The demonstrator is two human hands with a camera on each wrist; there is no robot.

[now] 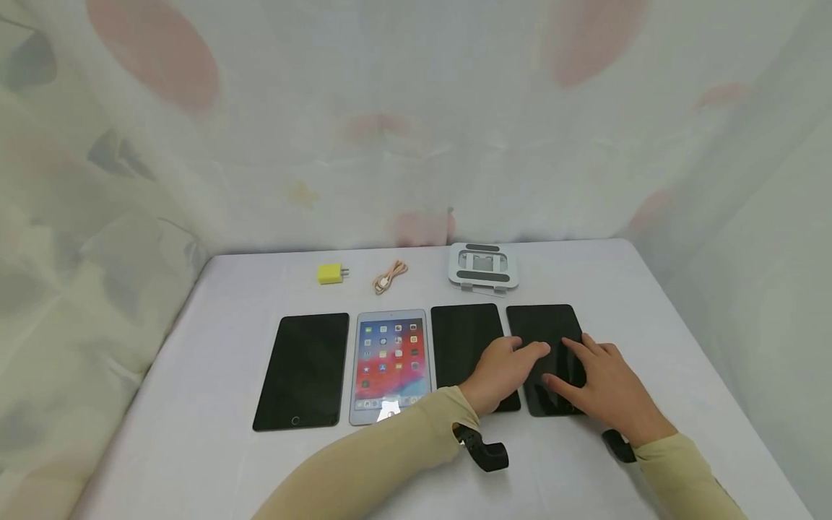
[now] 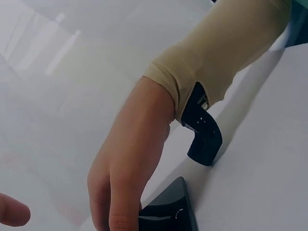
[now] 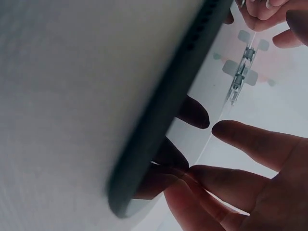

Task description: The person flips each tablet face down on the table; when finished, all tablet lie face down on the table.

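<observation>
Rightmost tablet (image 1: 544,326) lies face-up on the desk (image 1: 650,310). Left hand (image 1: 499,372), grip loosely open with nothing evidently held, is over its left edge; right hand (image 1: 607,386), grip spread, rests fingertips on it (light pressure seems best, lest it skid). Long axis runs near-to-far, far end leaning slightly left.

Three tablets (image 1: 541,325) are glossy black; the fourth tablet (image 1: 393,361) is white-framed, its screen blending blue into red. The plug (image 1: 330,274) is yellow (the brightest spot here), the cable (image 1: 390,276) seemingly peach, though small in view, and the stand (image 1: 483,267) pale grey with darker pads. The counter (image 1: 195,433) is white, the curtain (image 1: 390,173) whitish with pink, grey and yellow shapes, the sleeves (image 1: 383,458) khaki.
</observation>
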